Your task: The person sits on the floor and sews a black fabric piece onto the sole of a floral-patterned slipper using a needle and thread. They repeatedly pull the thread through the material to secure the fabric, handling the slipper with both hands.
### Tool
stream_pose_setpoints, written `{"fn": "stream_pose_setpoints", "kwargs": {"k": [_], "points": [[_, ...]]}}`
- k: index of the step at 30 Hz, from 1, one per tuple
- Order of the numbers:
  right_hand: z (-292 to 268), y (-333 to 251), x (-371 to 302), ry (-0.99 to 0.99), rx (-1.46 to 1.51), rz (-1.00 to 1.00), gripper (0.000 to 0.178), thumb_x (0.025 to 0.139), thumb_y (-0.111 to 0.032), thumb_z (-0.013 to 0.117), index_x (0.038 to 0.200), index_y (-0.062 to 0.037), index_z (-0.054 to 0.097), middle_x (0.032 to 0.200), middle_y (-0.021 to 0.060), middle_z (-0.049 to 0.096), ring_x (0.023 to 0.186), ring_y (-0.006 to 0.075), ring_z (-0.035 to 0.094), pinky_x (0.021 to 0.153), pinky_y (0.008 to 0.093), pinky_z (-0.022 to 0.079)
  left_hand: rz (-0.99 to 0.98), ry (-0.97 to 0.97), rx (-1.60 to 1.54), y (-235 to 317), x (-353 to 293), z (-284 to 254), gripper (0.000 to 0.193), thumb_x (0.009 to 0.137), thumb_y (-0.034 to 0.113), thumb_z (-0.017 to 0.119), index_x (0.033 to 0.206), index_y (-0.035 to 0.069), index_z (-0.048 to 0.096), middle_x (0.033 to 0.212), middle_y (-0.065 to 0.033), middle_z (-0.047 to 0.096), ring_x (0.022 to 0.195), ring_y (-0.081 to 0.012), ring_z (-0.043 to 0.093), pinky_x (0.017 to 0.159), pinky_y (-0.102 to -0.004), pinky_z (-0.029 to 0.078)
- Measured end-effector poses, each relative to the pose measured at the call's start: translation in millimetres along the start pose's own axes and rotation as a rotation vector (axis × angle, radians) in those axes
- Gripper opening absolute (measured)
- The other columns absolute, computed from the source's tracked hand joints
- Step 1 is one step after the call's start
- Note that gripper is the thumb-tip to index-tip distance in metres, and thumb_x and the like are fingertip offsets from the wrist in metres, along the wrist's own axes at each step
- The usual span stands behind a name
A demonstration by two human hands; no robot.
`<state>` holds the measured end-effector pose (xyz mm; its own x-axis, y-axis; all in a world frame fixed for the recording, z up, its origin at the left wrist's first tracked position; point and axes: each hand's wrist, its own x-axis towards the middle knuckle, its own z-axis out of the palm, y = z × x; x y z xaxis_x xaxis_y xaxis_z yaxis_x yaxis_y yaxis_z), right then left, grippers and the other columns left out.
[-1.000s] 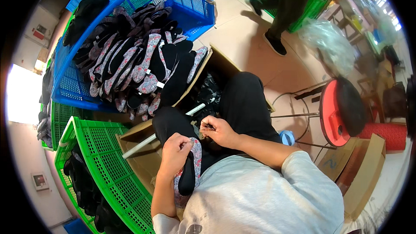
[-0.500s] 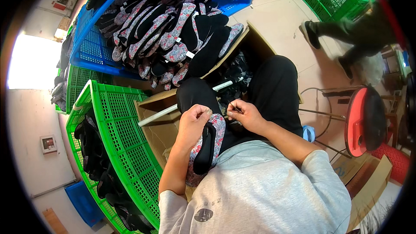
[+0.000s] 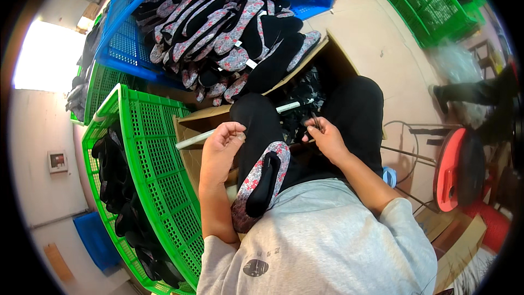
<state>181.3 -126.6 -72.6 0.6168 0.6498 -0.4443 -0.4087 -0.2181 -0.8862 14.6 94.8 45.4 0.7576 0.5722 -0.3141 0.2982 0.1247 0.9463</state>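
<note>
A slipper [image 3: 280, 158] with a flowered border and a black middle lies across my left thigh, its toe toward the knee. Neither hand touches it. My left hand [image 3: 219, 145] hovers just left of the thigh, fingers loosely curled and thumb apart, with nothing visible in it. Over the gap between my knees, my right hand [image 3: 327, 139] is closed on a small dark pointed tool, mostly hidden by the fingers. Below it stands an open cardboard box [image 3: 344, 57] holding dark scraps [image 3: 305, 84]. A white rod [image 3: 196, 140] crosses the box.
Many similar slippers [image 3: 229, 38] are heaped in a blue crate [image 3: 125, 49] ahead. A green crate [image 3: 158, 147] with black slippers stands at my left. A red round stool [image 3: 447, 169] is at right. Beyond it, a person's leg [image 3: 469, 93] shows near green crates [image 3: 420, 5].
My left hand has moved left, off the slipper's toe, and its fingers have loosened. My right hand has shifted slightly right. The person at right has moved farther off.
</note>
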Motion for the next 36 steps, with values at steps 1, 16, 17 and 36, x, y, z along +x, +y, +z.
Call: {"fn": "stream_pose_setpoints", "kwargs": {"k": [1,16,17,36], "points": [[1,-19,-6,-0.007,-0.033,0.119,0.019,0.099,-0.012,0.058,0.111,0.0018,0.060,0.097,0.0049,0.065,0.076,0.0096,0.063,0.073,0.0242,0.051,-0.006,0.027,-0.017,0,-2,-4,0.012,0.092,0.000,0.062,0.104,0.003,0.063,0.097,0.0023,0.060,0.086,-0.0060,0.056,0.082,-0.0227,0.047],[45,-34,-41,-0.304,-0.488,-0.256,0.073,0.082,-0.034,0.080,0.139,-0.0033,0.045,0.117,0.0158,0.064,0.098,0.0235,0.063,0.091,0.0349,0.050,0.028,0.107,0.263,20,-16,7,0.006,0.090,0.001,0.064,0.096,0.003,0.064,0.084,0.0053,0.059,0.076,-0.0025,0.051,0.070,-0.0190,0.043],[48,-39,-43,-0.288,-0.564,-0.257,0.074,0.082,-0.036,0.079,0.139,-0.0029,0.045,0.118,0.0172,0.064,0.099,0.0262,0.063,0.092,0.0359,0.050,0.044,0.117,0.273,23,-16,9,0.005,0.090,0.001,0.064,0.095,0.002,0.065,0.082,0.0043,0.059,0.075,-0.0032,0.052,0.069,-0.0197,0.044],[61,9,-36,-0.024,-0.447,-0.205,0.043,0.087,-0.020,0.062,0.126,-0.0031,0.055,0.118,0.0230,0.064,0.112,0.0385,0.061,0.092,0.0441,0.049,0.593,-0.257,1.381,5,-45,87,0.024,0.076,0.009,0.063,0.097,0.002,0.057,0.097,-0.0136,0.057,0.092,-0.0339,0.056,0.074,-0.0448,0.048]]}}
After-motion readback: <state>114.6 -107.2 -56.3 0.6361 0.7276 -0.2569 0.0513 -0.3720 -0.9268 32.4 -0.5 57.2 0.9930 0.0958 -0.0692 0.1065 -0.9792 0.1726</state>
